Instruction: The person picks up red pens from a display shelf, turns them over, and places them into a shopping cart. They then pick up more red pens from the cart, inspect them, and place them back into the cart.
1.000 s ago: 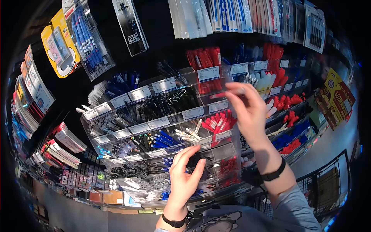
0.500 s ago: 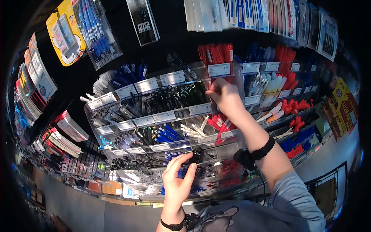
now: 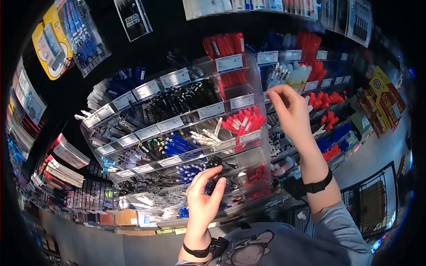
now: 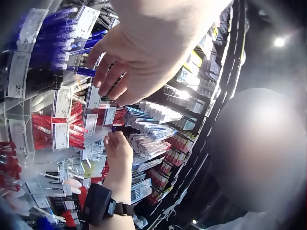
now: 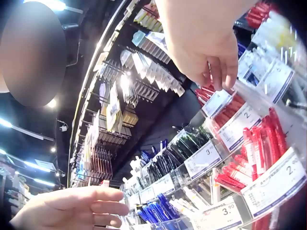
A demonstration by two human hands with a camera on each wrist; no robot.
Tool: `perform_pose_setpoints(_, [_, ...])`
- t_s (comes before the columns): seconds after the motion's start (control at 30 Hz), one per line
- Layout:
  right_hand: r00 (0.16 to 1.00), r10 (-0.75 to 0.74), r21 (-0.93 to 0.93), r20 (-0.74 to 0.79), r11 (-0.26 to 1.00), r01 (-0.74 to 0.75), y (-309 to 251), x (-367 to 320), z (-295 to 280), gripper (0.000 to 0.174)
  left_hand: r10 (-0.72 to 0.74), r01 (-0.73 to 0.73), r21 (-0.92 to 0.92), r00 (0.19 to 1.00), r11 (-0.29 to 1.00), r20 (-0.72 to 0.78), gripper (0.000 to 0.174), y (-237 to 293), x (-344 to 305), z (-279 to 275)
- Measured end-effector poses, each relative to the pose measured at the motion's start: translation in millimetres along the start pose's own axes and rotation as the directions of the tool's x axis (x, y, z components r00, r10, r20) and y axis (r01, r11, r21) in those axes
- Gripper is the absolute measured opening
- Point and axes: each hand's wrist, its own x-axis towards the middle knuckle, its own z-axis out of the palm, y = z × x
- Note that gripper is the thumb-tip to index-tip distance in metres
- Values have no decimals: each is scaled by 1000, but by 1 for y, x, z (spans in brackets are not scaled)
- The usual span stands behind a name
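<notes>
My right hand (image 3: 293,116) is raised beside the clear divider (image 3: 258,88) at the right end of a tiered pen rack. Its thumb and fingers are loosely bent, and no pen shows between them. Red pens (image 3: 231,80) stand in the upper slot to its left, with more red pens (image 3: 244,120) a tier below. Lower down, my left hand (image 3: 203,201) hovers in front of blue-capped pens (image 3: 188,172), thumb and fingers apart and holding nothing. In the right wrist view, the right hand (image 5: 204,52) overlaps the red pens with its fingers pointing down.
Price labels (image 3: 211,111) run along each clear tier. Beyond the divider are white pens (image 3: 277,74) and red-capped pens (image 3: 327,100). Packaged pens (image 3: 82,35) hang above left, a yellow and red package (image 3: 384,102) at right. A black wire basket (image 3: 377,199) stands low right.
The right hand held a thin reddish item near the upper red slot, reached in there, then drew back right without it. The left hand stays low with its fingers apart. The head view has shifted.
</notes>
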Motion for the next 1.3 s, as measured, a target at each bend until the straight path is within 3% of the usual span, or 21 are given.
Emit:
perform_pose_setpoints(0.1, [998, 37, 89, -49, 996, -33, 10, -35, -17, 14, 22, -21, -32, 998, 999, 50, 24, -1, 0, 9])
perform_pose_setpoints(0.33, [958, 284, -51, -33, 957, -285, 28, -125, -55, 26, 67, -53, -63, 963, 997, 262, 28, -11, -5, 35])
perform_pose_setpoints(0.57, [878, 476, 11, 60, 879, -477, 14, -157, -47, 24, -68, 111, -199, 976, 974, 208, 41, -30, 17, 52])
perform_pose_setpoints(0.6, [937, 330, 44, 111, 941, -336, 20, -158, -41, 26, -81, 125, -230, 978, 965, 192, 41, -24, 23, 52])
perform_pose_setpoints(0.63, [938, 329, 45, 111, 941, -336, 21, -157, -39, 26, -106, 157, -262, 974, 952, 200, 41, -24, 29, 51])
perform_pose_setpoints(0.7, [899, 336, 235, 282, 884, -404, 13, -146, -25, 34, -160, 240, -333, 955, 912, 249, 43, -29, 39, 52])
perform_pose_setpoints(0.83, [877, 307, 363, 371, 821, -441, 11, -120, 2, 46, -176, 289, -416, 941, 862, 289, 45, -20, 53, 50])
perform_pose_setpoints(0.9, [791, 398, 388, 466, 711, -586, 7, -106, 9, 56, -208, 341, -455, 925, 823, 318, 45, -19, 58, 52])
perform_pose_setpoints(1.03, [745, 445, 381, 498, 659, -648, 19, -96, 22, 60, -212, 386, -492, 904, 781, 372, 44, -22, 67, 58])
perform_pose_setpoints(1.17, [764, 479, 355, 431, 689, -632, 17, -93, 30, 65, -210, 356, -480, 919, 802, 333, 43, -22, 70, 62])
perform_pose_setpoints(1.23, [857, 414, 273, 307, 825, -496, 22, -96, 35, 71, -163, 305, -519, 939, 799, 302, 43, -21, 72, 66])
perform_pose_setpoints(1.3, [819, 448, 302, 358, 775, -556, 23, -95, 36, 71, -162, 312, -532, 937, 787, 311, 44, -16, 75, 69])
